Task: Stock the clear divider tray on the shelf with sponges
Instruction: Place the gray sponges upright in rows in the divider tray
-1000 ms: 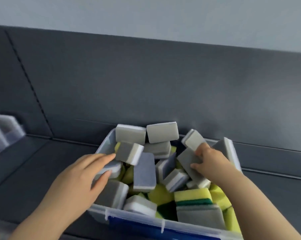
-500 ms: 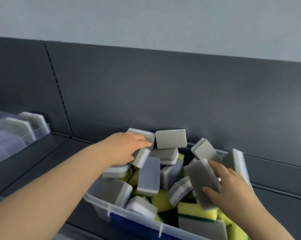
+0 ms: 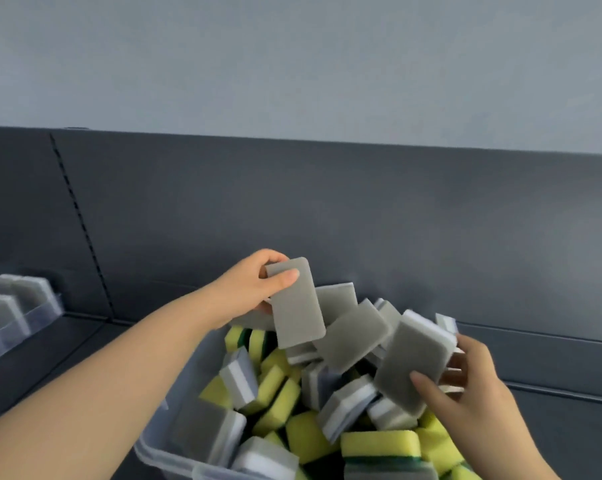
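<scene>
Now my left hand (image 3: pixel 254 289) pinches one grey sponge (image 3: pixel 298 303) and my right hand (image 3: pixel 466 386) grips another sponge (image 3: pixel 412 365), above the bin (image 3: pixel 175 448). The divider tray (image 3: pixel 19 313) sits well left; a loose pinch could drop one mid-carry.

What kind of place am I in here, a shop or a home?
Probably a shop aisle: dark metal shelving with a slotted upright, a clear divider tray of faced grey sponges, and a restocking bin heaped with sponges.
</scene>
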`<state>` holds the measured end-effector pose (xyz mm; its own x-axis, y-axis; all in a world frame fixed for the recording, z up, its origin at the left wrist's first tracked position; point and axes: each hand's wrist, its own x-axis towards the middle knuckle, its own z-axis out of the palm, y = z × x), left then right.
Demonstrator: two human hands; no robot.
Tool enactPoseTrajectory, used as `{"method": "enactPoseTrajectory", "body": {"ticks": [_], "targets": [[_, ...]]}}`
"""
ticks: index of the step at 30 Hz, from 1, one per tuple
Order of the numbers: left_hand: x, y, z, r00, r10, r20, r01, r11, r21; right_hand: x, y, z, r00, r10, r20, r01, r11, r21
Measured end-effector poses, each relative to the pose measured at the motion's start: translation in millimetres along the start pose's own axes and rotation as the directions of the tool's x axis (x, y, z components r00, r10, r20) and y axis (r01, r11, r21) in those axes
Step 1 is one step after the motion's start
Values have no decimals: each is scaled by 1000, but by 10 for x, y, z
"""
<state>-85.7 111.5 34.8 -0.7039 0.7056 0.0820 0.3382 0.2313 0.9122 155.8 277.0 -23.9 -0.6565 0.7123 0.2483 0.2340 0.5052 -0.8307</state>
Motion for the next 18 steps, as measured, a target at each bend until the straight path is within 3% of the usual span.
{"method": "enactPoseTrajectory", "body": {"ticks": [2, 7, 11, 16, 18], "targets": [[-38, 9, 76, 1000, -14, -11, 13, 996, -88, -6, -6, 42, 999, -9, 45, 9, 1000, 2], [-122, 14, 74, 995, -85, -48, 82, 994, -73, 25, 21, 127, 984, 1, 175, 8, 998, -55], [-229, -25, 49, 983, -173, 65, 185, 943, -278, 89, -1, 155, 981, -11, 196, 15, 1000, -19], [-373, -33, 327, 994, -102, 44, 111, 899, -423, 79, -87, 245, 984, -44, 174, 44, 999, 2], [-393, -106, 445, 998, -51, -25, 40, 943, -330, 58, -87, 262, 985, -41, 170, 34, 998, 47]]}}
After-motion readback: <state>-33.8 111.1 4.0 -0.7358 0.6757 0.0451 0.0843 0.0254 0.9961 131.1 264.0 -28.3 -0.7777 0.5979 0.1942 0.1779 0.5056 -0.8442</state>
